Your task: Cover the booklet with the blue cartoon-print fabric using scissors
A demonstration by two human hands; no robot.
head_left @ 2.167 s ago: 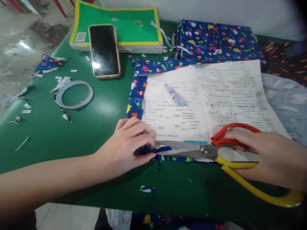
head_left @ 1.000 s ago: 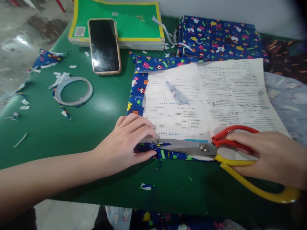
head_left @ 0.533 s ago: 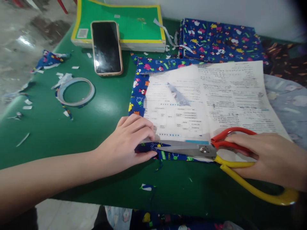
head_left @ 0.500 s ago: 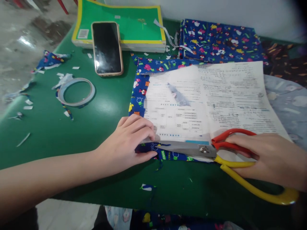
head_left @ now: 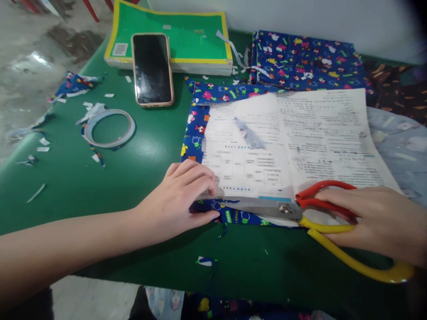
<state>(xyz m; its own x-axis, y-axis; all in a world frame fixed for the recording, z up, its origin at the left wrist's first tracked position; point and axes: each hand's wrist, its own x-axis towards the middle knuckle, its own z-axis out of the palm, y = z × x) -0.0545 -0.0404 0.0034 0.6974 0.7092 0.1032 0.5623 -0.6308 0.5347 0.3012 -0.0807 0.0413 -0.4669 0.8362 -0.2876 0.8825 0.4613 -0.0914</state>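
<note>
An opened book [head_left: 320, 133] with printed pages lies on the green table, blue patterned fabric [head_left: 196, 133] folded over its left and top edges. At the book's lower left corner, my left hand [head_left: 187, 193] pinches the fabric's lower flap between thumb and bent fingers. My right hand [head_left: 383, 222] grips scissors [head_left: 287, 209] with one red and one yellow handle. Their blades point left along the book's lower edge, over the flap, with the tips close to my left fingers. A pale triangular fabric scrap [head_left: 248, 133] rests on the left page.
A phone [head_left: 152, 69] leans on a thick green-and-yellow book [head_left: 200, 33] at the back. Left of centre lies a tape roll [head_left: 130, 129] among fabric and paper scraps. A fabric-covered book [head_left: 307, 60] sits at the back right by the wall.
The view has shifted slightly, so most things appear a little to the right and lower. Both hands and the scissors keep nearly the same places at the flap.
</note>
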